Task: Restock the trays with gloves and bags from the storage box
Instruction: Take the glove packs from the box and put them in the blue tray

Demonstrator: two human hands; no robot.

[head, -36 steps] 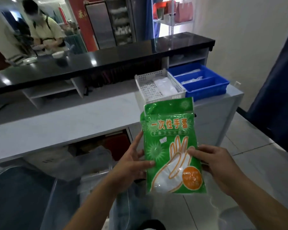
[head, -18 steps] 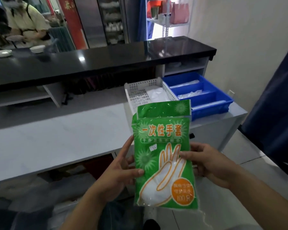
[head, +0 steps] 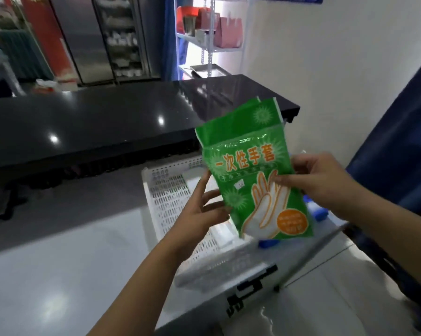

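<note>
I hold a green pack of disposable gloves [head: 250, 175] upright over the trays, tilted slightly to the right. My right hand [head: 318, 183] pinches its right edge. My left hand [head: 199, 214] supports its lower left edge with fingers spread along it. Under the pack stands a white perforated tray [head: 170, 204] with some clear plastic items at its far and right side. A blue tray [head: 318, 212] to the right is mostly hidden behind the pack and my right hand.
The trays stand on a white counter [head: 59, 275], near its right end. A raised black countertop [head: 107, 122] runs behind it. A metal shelf [head: 209, 44] with pink bags stands at the back, and a dark blue curtain [head: 398, 154] hangs on the right.
I have stepped closer and raised the pack up and forward, from below the counter edge to above the trays. Both hands kept their hold on it.
</note>
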